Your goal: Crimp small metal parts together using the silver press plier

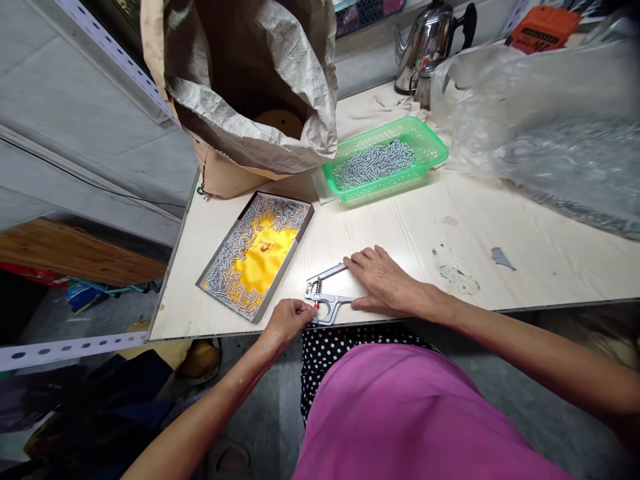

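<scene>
A silver spring-loaded hand press (330, 301) lies on the table near its front edge, handles spread apart, a small red part at its lower jaw. My right hand (383, 280) grips the handle ends, with fingers over the upper handle and the thumb against the lower one. At the jaw end, my left hand (291, 319) pinches its fingertips together beside the red part; whatever they hold is too small to make out. Left of the press is a shallow tray (283, 279) lined with yellow cloth, with many small metal pins spread over it.
Behind stands a green plastic basket (434, 152) of similar metal pieces. A large open paper sack (225, 170) is at the back left. A clear plastic bag (565, 143) of metal pieces lies at right, near a kettle (423, 47) and an orange packet (544, 30).
</scene>
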Action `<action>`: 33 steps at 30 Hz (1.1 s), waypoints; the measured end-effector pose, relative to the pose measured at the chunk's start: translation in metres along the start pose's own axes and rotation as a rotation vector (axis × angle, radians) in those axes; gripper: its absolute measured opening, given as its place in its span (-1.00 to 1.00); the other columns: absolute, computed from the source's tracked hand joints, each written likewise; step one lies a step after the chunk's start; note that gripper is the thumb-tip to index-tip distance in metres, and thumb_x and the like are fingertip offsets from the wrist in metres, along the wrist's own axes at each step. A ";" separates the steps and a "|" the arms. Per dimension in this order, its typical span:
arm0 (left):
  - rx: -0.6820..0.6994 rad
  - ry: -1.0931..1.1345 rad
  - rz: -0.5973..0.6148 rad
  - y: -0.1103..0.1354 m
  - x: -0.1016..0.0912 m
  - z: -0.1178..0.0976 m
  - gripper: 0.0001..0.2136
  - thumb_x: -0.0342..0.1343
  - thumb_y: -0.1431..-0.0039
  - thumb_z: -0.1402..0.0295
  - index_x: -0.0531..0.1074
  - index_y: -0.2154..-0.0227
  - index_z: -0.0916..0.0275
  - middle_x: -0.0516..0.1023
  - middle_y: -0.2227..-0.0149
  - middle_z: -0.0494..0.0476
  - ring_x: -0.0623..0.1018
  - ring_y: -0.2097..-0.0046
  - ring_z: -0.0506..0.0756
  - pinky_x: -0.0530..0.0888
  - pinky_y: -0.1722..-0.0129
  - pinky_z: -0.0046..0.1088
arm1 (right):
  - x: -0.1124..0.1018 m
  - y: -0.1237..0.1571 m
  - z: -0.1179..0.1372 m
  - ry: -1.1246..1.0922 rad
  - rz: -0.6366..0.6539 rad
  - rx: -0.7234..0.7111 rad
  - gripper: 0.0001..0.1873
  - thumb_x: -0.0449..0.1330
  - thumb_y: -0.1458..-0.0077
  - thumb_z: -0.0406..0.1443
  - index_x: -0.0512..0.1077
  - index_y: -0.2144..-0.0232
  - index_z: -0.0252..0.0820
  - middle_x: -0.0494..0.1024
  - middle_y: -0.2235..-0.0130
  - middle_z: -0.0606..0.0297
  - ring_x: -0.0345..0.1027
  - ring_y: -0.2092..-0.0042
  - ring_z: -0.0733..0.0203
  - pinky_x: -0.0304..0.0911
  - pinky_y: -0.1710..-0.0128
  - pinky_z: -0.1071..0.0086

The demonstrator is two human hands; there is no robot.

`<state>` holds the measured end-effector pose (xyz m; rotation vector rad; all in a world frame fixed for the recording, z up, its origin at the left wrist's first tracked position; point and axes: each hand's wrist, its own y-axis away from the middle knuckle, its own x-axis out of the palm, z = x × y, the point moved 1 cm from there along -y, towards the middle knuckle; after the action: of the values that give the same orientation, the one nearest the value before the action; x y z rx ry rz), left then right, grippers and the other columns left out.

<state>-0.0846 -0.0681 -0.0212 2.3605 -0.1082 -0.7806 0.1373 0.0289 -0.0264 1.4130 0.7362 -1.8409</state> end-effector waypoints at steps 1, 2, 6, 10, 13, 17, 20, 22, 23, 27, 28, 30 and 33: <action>0.000 -0.002 -0.007 0.000 0.000 0.000 -0.65 0.15 0.08 0.04 0.50 0.57 0.29 0.36 0.63 -0.01 0.28 0.53 -0.01 0.14 0.53 -0.52 | -0.001 0.001 0.002 0.001 0.001 0.008 -0.20 0.39 0.11 -0.01 0.31 -0.07 -0.36 0.43 0.02 -0.05 0.24 0.02 -0.16 0.11 -0.02 -0.02; 0.001 -0.007 -0.017 -0.001 0.000 0.001 -0.65 0.15 0.07 0.04 0.50 0.56 0.29 0.38 0.62 -0.01 0.30 0.53 0.00 0.15 0.53 -0.52 | -0.002 0.002 0.003 -0.001 0.003 0.016 -0.25 0.38 0.10 -0.02 0.33 -0.04 -0.35 0.44 0.04 -0.04 0.25 0.03 -0.15 0.12 0.01 0.00; 0.003 -0.092 -0.050 0.001 0.000 0.002 -0.65 0.13 -0.02 0.06 0.53 0.51 0.30 0.42 0.59 0.02 0.37 0.49 0.03 0.18 0.50 -0.51 | -0.002 0.006 0.007 -0.026 0.012 0.025 -0.47 0.35 0.02 -0.09 0.39 0.08 -0.29 0.46 0.11 0.03 0.26 0.08 -0.08 0.16 0.09 0.12; 0.119 -0.318 -0.169 0.015 0.002 -0.005 -0.74 0.10 -0.16 0.19 0.51 0.45 0.29 0.50 0.46 0.09 0.47 0.38 0.08 0.30 0.37 -0.45 | 0.002 0.010 0.009 -0.058 -0.006 0.017 -0.59 0.35 -0.01 -0.16 0.40 0.16 -0.27 0.46 0.16 0.10 0.28 0.13 0.00 0.18 0.14 0.20; 0.379 -0.522 -0.315 0.026 0.009 -0.019 -0.84 0.08 -0.24 0.28 0.49 0.28 0.25 0.51 0.25 0.17 0.49 0.16 0.16 0.38 0.18 -0.36 | 0.004 0.010 0.011 -0.072 -0.028 0.026 -0.64 0.35 0.01 -0.19 0.40 0.21 -0.25 0.45 0.18 0.11 0.28 0.15 0.02 0.19 0.18 0.22; 0.643 -0.704 -0.260 0.015 0.021 -0.041 -0.66 0.21 -0.15 0.34 0.38 0.01 0.24 0.41 -0.09 0.26 0.37 -0.10 0.25 0.38 -0.03 -0.18 | 0.002 0.011 0.016 -0.075 -0.042 0.063 -0.61 0.36 0.03 -0.21 0.40 0.18 -0.26 0.46 0.19 0.09 0.28 0.14 -0.01 0.23 0.18 0.19; 0.733 -0.761 -0.133 -0.007 0.024 -0.052 -0.43 0.27 -0.09 0.35 0.23 -0.15 0.26 0.30 -0.21 0.32 0.31 -0.17 0.28 0.34 -0.11 -0.11 | 0.000 0.018 0.017 -0.091 -0.030 0.061 -0.49 0.37 0.05 -0.23 0.36 0.07 -0.32 0.46 0.14 0.03 0.28 0.11 -0.04 0.25 0.13 0.12; 0.755 -0.778 -0.054 -0.019 0.023 -0.056 -0.39 0.27 -0.09 0.32 0.19 -0.18 0.25 0.35 -0.17 0.31 0.35 -0.13 0.27 0.35 -0.09 -0.13 | -0.001 0.025 0.015 -0.113 -0.045 0.053 -0.35 0.37 0.07 -0.23 0.29 -0.05 -0.33 0.44 0.07 -0.01 0.27 0.06 -0.06 0.26 0.10 0.09; 0.762 -0.789 -0.028 -0.022 0.023 -0.058 -0.38 0.27 -0.09 0.30 0.18 -0.19 0.24 0.37 -0.15 0.30 0.37 -0.10 0.26 0.36 -0.07 -0.14 | -0.001 0.028 0.014 -0.122 -0.060 0.060 -0.29 0.38 0.08 -0.23 0.25 -0.09 -0.32 0.43 0.04 -0.02 0.26 0.04 -0.08 0.26 0.09 0.08; 0.777 -0.856 -0.007 -0.026 0.023 -0.066 -0.34 0.27 -0.10 0.21 0.15 -0.21 0.23 0.38 -0.11 0.30 0.37 -0.07 0.26 0.36 -0.03 -0.16 | -0.006 0.034 0.012 -0.119 -0.062 0.098 -0.34 0.39 0.09 -0.22 0.29 -0.04 -0.30 0.42 0.07 -0.01 0.26 0.05 -0.08 0.27 0.12 0.09; 0.783 -0.871 -0.001 -0.025 0.023 -0.069 -0.37 0.26 -0.10 0.20 0.18 -0.19 0.23 0.40 -0.07 0.29 0.38 -0.05 0.25 0.37 -0.01 -0.17 | -0.008 0.033 0.012 -0.112 -0.046 0.093 -0.40 0.38 0.08 -0.23 0.32 0.00 -0.30 0.43 0.10 0.01 0.27 0.08 -0.06 0.27 0.14 0.10; 0.791 -0.890 0.015 -0.026 0.025 -0.073 -0.47 0.24 -0.12 0.18 0.27 -0.11 0.23 0.44 0.03 0.25 0.39 0.02 0.23 0.38 0.05 -0.20 | -0.013 0.029 0.013 -0.095 -0.015 0.082 -0.51 0.35 0.04 -0.27 0.36 0.06 -0.30 0.44 0.15 0.04 0.28 0.13 -0.02 0.27 0.16 0.13; 0.805 -0.886 0.037 -0.028 0.025 -0.075 -0.64 0.19 -0.18 0.16 0.37 0.05 0.24 0.45 0.13 0.20 0.39 0.10 0.20 0.38 0.11 -0.24 | -0.017 0.025 0.016 -0.087 0.033 0.085 -0.65 0.32 -0.02 -0.30 0.41 0.13 -0.32 0.46 0.18 0.05 0.29 0.16 0.02 0.26 0.17 0.18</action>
<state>-0.0254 -0.0117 -0.0042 2.4609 -0.9850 -1.9941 0.1511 0.0046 -0.0065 1.3802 0.5943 -1.9148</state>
